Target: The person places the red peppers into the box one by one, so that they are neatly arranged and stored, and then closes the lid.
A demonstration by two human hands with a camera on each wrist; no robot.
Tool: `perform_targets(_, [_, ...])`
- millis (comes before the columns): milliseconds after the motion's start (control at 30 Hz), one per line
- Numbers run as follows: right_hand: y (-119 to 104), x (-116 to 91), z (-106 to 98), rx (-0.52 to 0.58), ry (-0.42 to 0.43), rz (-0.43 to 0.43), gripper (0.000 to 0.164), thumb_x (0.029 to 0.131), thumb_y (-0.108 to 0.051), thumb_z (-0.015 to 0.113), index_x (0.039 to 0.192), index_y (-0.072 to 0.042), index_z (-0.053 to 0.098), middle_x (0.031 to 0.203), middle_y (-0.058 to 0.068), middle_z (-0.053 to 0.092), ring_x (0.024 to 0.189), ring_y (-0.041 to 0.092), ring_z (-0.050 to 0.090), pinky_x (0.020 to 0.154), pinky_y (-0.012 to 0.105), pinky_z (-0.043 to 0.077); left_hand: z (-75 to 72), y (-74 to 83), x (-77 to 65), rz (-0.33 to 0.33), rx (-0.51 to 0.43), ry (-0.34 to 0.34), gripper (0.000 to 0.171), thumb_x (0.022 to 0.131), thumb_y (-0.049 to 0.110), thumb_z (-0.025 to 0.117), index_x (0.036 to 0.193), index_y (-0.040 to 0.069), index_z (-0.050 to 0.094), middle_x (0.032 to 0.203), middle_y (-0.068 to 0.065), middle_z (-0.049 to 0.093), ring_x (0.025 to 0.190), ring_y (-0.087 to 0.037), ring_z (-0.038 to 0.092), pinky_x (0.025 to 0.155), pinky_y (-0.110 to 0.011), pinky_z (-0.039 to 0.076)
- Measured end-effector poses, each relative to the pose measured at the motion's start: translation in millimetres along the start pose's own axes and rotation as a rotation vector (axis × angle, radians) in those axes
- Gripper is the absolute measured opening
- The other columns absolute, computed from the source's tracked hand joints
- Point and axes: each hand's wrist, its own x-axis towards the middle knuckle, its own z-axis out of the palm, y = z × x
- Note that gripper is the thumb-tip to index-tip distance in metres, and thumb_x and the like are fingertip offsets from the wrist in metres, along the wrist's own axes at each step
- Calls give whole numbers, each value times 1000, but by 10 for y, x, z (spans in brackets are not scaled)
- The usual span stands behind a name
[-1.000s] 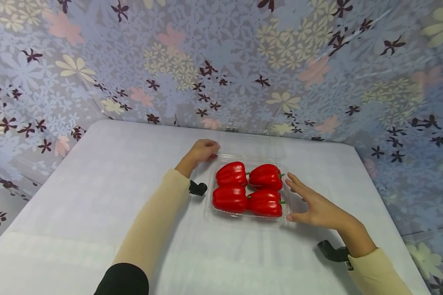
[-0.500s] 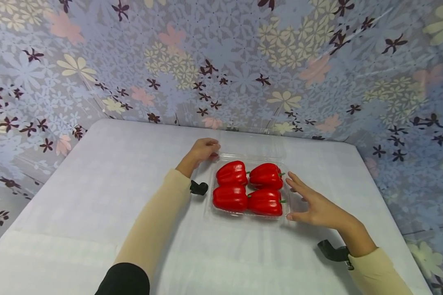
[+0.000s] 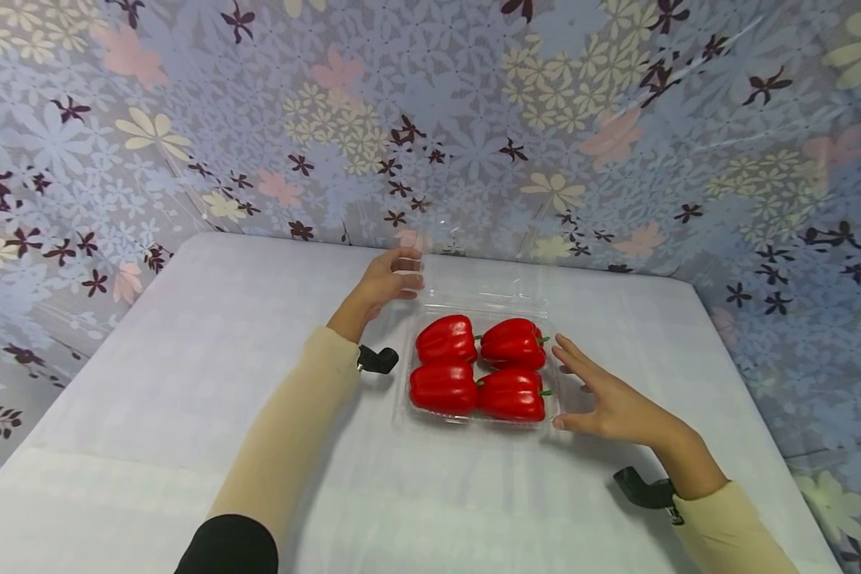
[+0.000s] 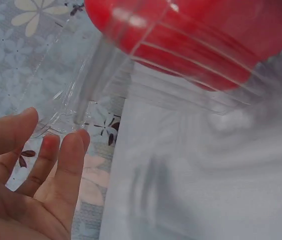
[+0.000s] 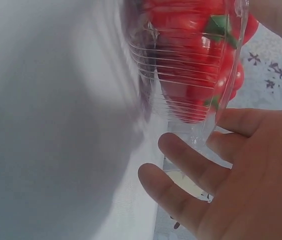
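Observation:
Several red bell peppers (image 3: 442, 388) lie in two rows in a clear plastic clamshell container (image 3: 473, 422) on the table. Its hinged transparent lid (image 3: 484, 279) stands tilted up at the back. At the lid's left edge, my left hand (image 3: 385, 281) pinches the thin rim between thumb and fingertips; the left wrist view shows the thumb (image 4: 16, 131) and fingers on either side of the plastic. My right hand (image 3: 610, 402) rests at the container's right side, fingers spread and relaxed, with the thumb near the front corner. In the right wrist view, fingertips (image 5: 173, 145) lie close beside the ribbed wall.
A white cloth covers the table (image 3: 258, 279). Behind it hangs a floral-patterned sheet (image 3: 466, 104), close to the table's back edge. Dark wrist-camera mounts (image 3: 379, 359) stick out near both wrists, the left one close to the container.
My left hand has moved up and slightly back, and the lid has tilted up from lying flatter behind the container. The right hand has stayed almost still at the right side.

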Motion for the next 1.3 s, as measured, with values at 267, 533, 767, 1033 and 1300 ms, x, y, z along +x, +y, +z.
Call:
perform_targets(267, [-18, 11, -1, 5, -2, 3, 101, 82, -33, 80, 155, 5, 21, 164, 27, 13, 134, 50, 45, 97, 68, 46, 4, 128, -59, 108, 84, 64, 33, 95, 0, 60, 127, -4, 56, 128, -17, 58, 102, -18, 61, 92, -40, 59])
perform_targets(533, [-24, 68, -14, -23, 2, 24, 102, 82, -34, 80, 155, 3, 21, 164, 26, 14, 135, 47, 46, 99, 66, 47, -17, 178, -97, 178, 86, 53, 24, 94, -3, 60, 117, 0, 56, 97, -3, 54, 96, -24, 59, 87, -35, 60])
perform_targets(767, [-13, 101, -45, -28, 4, 32, 101, 83, -36, 79, 155, 4, 21, 164, 26, 13, 136, 48, 45, 99, 66, 47, -31, 136, -115, 185, 126, 44, 16, 91, -3, 62, 105, 1, 57, 96, -2, 58, 88, -14, 56, 82, -26, 55])
perform_targets(1033, [31, 108, -50, -10, 6, 45, 101, 84, -35, 79, 156, 1, 19, 166, 23, 10, 137, 46, 44, 100, 65, 47, -19, 130, -130, 220, 143, 31, 8, 92, 2, 62, 100, 3, 59, 94, -2, 60, 84, -11, 55, 80, -27, 52])
perform_targets(1300, [36, 89, -45, 11, -1, 37, 100, 85, -34, 77, 157, 1, 17, 166, 23, 8, 136, 47, 43, 100, 67, 45, -24, 170, -179, 194, 48, 7, 4, 95, 1, 56, 98, 1, 58, 97, -3, 59, 102, -24, 59, 94, -31, 56])
